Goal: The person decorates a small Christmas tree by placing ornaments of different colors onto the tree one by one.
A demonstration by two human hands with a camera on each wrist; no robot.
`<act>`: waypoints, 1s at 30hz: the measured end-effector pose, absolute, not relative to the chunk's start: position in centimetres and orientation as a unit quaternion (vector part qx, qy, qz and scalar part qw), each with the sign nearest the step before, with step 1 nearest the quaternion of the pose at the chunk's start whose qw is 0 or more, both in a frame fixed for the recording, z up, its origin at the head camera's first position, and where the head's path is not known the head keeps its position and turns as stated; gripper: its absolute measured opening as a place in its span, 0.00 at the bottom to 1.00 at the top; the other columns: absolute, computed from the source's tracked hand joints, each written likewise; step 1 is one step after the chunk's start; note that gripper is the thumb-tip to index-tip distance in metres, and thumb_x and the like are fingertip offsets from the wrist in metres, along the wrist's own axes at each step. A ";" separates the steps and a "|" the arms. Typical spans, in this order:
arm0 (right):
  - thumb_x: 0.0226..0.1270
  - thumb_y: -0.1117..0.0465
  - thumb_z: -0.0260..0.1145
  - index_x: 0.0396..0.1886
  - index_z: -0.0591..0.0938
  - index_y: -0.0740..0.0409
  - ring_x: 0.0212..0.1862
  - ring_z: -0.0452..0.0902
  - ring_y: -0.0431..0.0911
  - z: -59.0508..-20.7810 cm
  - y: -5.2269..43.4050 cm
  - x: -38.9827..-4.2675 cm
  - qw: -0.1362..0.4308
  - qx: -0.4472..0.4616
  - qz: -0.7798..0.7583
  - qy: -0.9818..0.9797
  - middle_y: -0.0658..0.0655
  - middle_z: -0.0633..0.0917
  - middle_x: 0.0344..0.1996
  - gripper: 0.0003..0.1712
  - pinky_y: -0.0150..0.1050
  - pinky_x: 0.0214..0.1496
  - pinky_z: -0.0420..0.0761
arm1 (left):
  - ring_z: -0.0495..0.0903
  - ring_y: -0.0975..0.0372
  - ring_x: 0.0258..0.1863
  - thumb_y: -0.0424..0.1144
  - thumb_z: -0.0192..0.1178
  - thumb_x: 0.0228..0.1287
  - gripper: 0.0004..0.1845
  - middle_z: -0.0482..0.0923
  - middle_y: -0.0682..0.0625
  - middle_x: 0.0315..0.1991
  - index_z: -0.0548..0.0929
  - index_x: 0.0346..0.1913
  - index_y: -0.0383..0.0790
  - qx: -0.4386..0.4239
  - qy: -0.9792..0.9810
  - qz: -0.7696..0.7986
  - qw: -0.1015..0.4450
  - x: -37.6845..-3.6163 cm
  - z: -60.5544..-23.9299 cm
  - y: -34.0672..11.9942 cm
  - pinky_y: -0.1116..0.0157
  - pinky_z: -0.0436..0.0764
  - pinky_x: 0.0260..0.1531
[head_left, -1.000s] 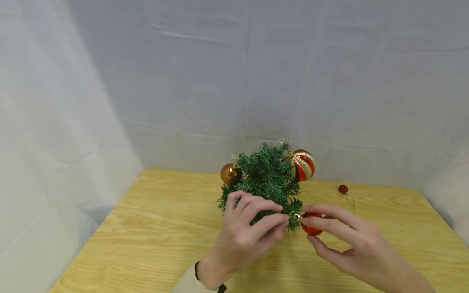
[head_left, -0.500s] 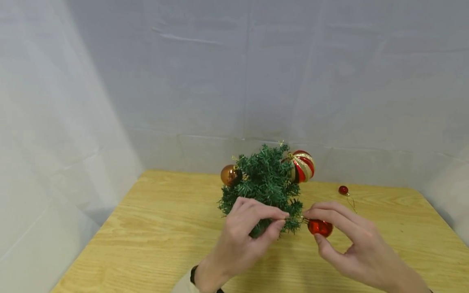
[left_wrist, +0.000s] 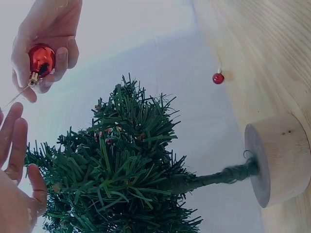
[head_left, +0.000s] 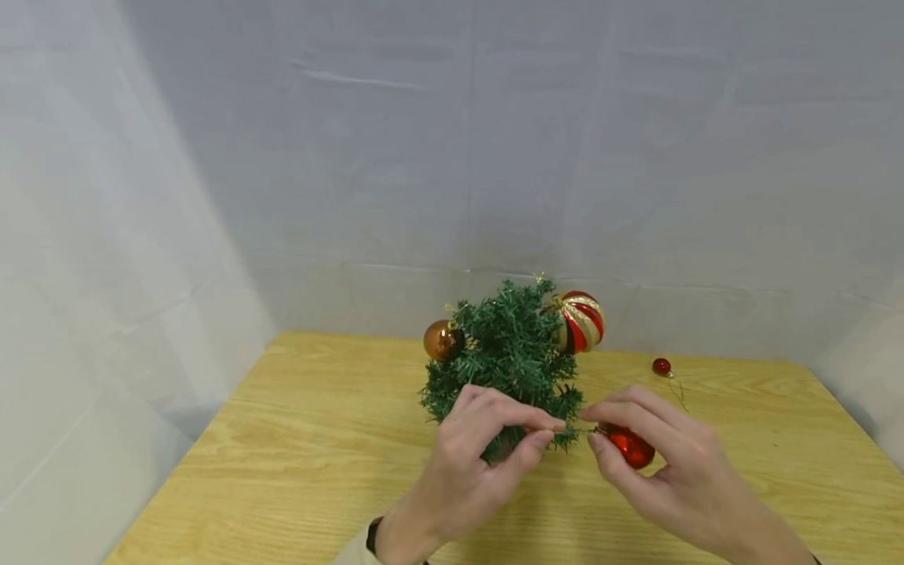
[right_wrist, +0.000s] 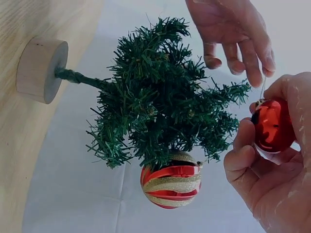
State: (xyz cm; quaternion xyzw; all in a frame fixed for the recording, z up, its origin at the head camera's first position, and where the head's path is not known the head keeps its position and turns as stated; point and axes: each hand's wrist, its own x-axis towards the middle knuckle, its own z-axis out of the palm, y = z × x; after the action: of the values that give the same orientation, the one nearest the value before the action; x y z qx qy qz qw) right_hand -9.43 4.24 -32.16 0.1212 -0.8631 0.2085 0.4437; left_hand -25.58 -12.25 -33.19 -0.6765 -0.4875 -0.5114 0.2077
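A shiny red Christmas bauble (head_left: 632, 448) with a gold cap is gripped by my right hand (head_left: 678, 463), fingers and thumb round it near the cap. Its thin gold hanging loop stretches left, the far end pinched between thumb and forefinger of my left hand (head_left: 480, 463). In the right wrist view the red bauble (right_wrist: 273, 127) shows in the curled right fingers, the cord (right_wrist: 263, 89) running taut to the left fingertips. Both hands are in front of a small green artificial Christmas tree (head_left: 512, 337), whose lower front the left hand partly hides.
On the tree hang a copper-coloured bauble (head_left: 442, 340) at left and a red-and-gold striped bauble (head_left: 584, 322) at right. A tiny red bauble (head_left: 661, 366) with a gold loop lies on the wooden table (head_left: 297, 439). The tree's round wooden base (left_wrist: 284, 158) shows in the left wrist view.
The red bauble has moved right, away from the tree branch, with my right hand. My left fingers have closed to a pinch on the loop, which is now drawn out between the hands.
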 end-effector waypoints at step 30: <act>0.80 0.53 0.56 0.41 0.85 0.58 0.26 0.71 0.28 -32.2 3.1 -10.7 0.478 0.146 0.206 -0.841 0.48 0.84 0.31 0.16 0.19 0.26 0.73 | 0.83 0.67 0.41 0.46 0.63 0.72 0.10 0.88 0.55 0.41 0.86 0.48 0.45 -0.640 -0.522 -0.519 0.220 -25.5 -33.4 -12.3 0.62 0.74 0.49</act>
State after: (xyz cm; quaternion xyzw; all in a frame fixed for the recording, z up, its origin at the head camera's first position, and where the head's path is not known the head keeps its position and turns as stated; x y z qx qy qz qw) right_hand -10.68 3.12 -32.20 0.1456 -0.8411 0.2063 0.4784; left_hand -25.48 -12.26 -33.41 -0.6403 -0.5219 -0.5191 0.2196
